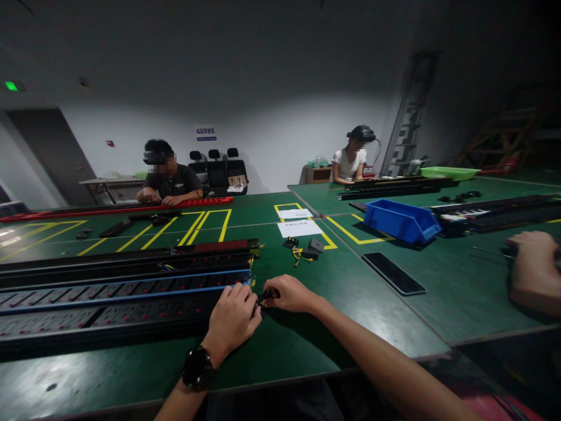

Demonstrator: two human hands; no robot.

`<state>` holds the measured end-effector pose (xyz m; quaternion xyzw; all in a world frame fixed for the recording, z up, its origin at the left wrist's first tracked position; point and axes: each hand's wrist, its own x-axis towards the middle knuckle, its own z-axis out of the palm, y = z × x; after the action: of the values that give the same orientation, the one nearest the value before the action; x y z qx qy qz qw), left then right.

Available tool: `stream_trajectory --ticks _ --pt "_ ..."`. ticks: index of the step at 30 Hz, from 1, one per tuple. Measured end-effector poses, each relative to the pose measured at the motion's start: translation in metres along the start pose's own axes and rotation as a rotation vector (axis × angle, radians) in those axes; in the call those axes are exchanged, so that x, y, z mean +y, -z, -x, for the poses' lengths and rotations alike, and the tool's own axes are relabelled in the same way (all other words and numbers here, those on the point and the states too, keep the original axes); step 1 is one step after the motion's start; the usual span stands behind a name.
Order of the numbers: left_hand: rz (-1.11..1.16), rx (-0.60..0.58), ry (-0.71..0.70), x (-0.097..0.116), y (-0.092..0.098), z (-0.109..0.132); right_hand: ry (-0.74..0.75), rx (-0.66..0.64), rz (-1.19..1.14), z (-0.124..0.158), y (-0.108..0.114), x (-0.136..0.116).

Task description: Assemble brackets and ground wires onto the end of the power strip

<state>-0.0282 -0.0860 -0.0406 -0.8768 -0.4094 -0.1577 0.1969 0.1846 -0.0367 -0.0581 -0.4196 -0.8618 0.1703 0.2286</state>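
Note:
My left hand [233, 318], with a black watch on its wrist, is curled at the right end of the long black power strips [109, 292] lying on the green table [307, 345]. My right hand [290, 293] is closed just beside it. Both pinch a small black part [265, 295] between their fingertips, at the end of the nearest strip. Blue wires run along the strips.
Small black parts with yellow wires [302, 250] and white paper sheets [300, 228] lie beyond my hands. A dark phone [393, 273] lies to the right, a blue bin [401, 220] behind it. Another person's hand [532, 272] rests at far right. Two people sit at the back.

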Motion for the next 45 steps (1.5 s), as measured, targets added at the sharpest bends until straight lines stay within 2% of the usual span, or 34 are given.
stream_trajectory --ticks 45 --pt "0.02 0.018 0.03 0.0003 -0.0014 0.0008 -0.03 -0.025 0.005 -0.0005 0.0001 -0.0023"
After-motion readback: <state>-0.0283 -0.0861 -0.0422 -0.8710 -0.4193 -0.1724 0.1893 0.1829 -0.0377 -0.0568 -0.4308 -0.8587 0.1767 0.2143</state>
